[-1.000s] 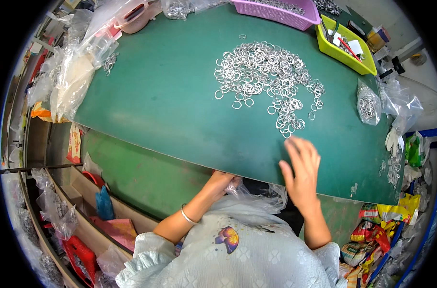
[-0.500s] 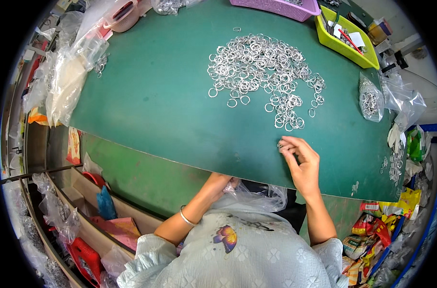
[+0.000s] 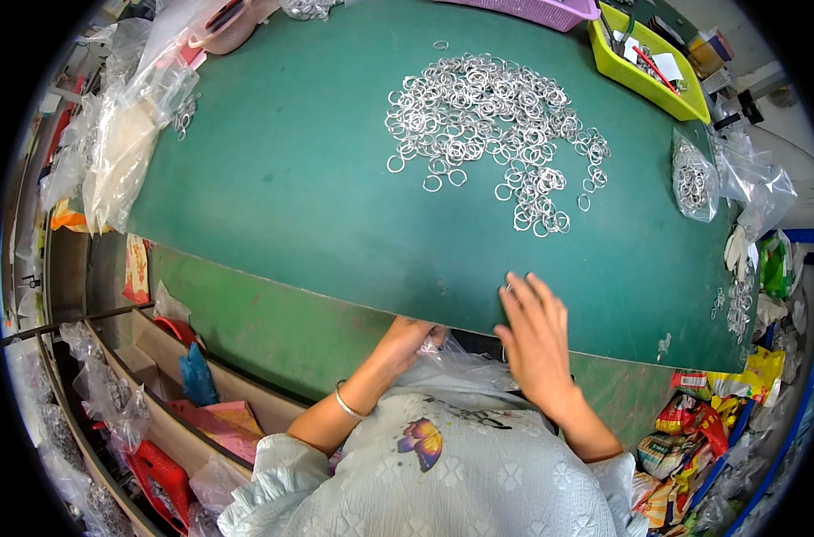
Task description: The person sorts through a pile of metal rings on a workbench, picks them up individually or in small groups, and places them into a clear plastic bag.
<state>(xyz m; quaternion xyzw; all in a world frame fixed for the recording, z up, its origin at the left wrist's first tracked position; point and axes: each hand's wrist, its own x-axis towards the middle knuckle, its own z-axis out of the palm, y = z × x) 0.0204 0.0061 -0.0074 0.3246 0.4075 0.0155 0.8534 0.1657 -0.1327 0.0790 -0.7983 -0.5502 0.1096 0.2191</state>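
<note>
A broad heap of silver metal rings [image 3: 478, 107] lies on the green tabletop [image 3: 272, 170]. My right hand [image 3: 539, 345] is over the table's near edge, its fingers stretched out and fingertips against the surface. A small bit of metal, perhaps one ring, shows at the index fingertip. Below the table edge, my left hand [image 3: 409, 338] is closed at the mouth of a clear plastic bag [image 3: 465, 356] resting at my lap. The left fingertips are partly hidden by the edge, and what the bag holds cannot be made out.
A yellow-green basket [image 3: 648, 76] with tools and a purple basket [image 3: 550, 11] stand at the back. A bag of rings [image 3: 695, 183] lies at the right, near loose rings [image 3: 740, 304]. Plastic bags [image 3: 125, 152] cover the left end. Compartmented shelving [image 3: 219, 430] stands lower left.
My right hand has moved down and left toward the table's near edge, its pinched fingers now stretched out. My left hand stays at the bag. The ring heap looks the same.
</note>
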